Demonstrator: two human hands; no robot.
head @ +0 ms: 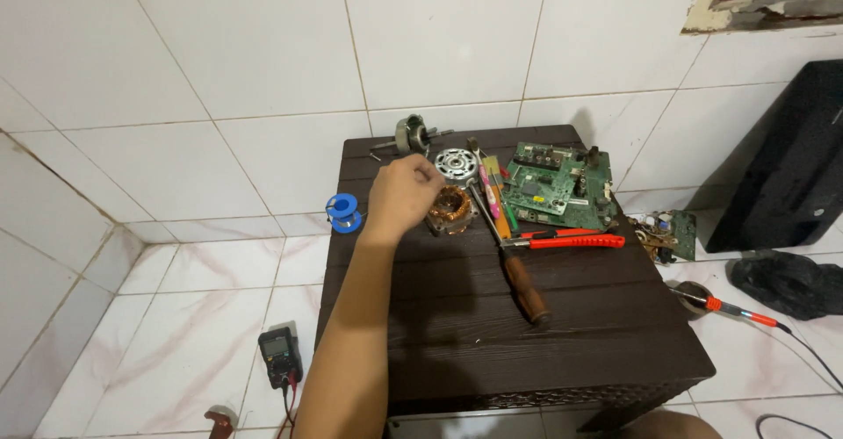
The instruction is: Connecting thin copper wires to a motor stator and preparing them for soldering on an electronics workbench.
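My left hand reaches over a dark brown wood-grain table, fingers curled shut, nothing visible in them. It hovers just left of a copper-wound stator, at or nearly touching it. Behind the stator lie a silver motor end cover and a rotor with a shaft. To the right are thin orange and green screwdrivers, a wooden-handled screwdriver, red-handled pliers and a green circuit board. My right hand is out of view.
A blue solder spool sits beside the table's left edge. On the tiled floor are a multimeter at left, a soldering iron, a small circuit board, a black bag and a black box at right. White tiled wall behind.
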